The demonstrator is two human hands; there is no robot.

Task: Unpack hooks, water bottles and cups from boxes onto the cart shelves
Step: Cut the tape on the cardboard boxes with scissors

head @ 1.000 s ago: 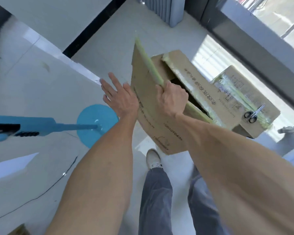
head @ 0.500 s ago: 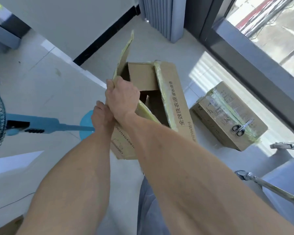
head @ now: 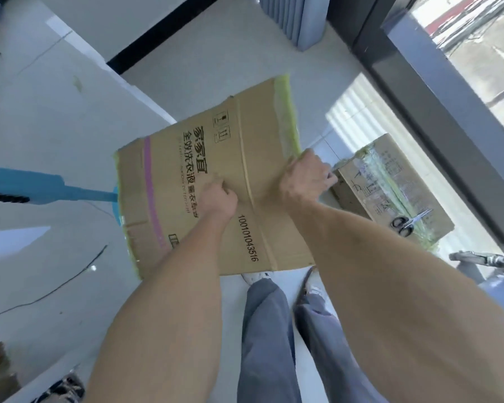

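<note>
Nearest the camera, the person's legs in grey trousers (head: pixel 269 338) stood just below the flattened cardboard box (head: pixel 186 181), which serves here as the landmark. The box was held up off the floor, its broad printed face toward the head camera, seemingly folded flat, probably because it had been emptied and was being collapsed for disposal. No hooks, bottles or cups showed anywhere.

The left hand (head: pixel 218 196) lay against the middle of that printed face, fingers curled into a loose fist and knuckles pressing the cardboard; it appeared to push the panel flat rather than grasp an edge, though whether any fingertip caught a fold could not be told. The right hand (head: pixel 304 177) gripped the box's right edge, fingers wrapped over it behind the green-taped flap, so the cardboard ran between thumb and fingers. That pairing, one hand pressing and one clamping, suited flattening a crease.

Left of the box, a blue fan stand (head: pixel 41 189) passed behind its edge. Right of the box and touching nothing of it, a second taped box (head: pixel 390 184) sat unopened on the floor with scissors (head: pixel 406 223) lying on top, likely the next to unpack. Beyond it ran the window frame (head: pixel 437 91).
</note>
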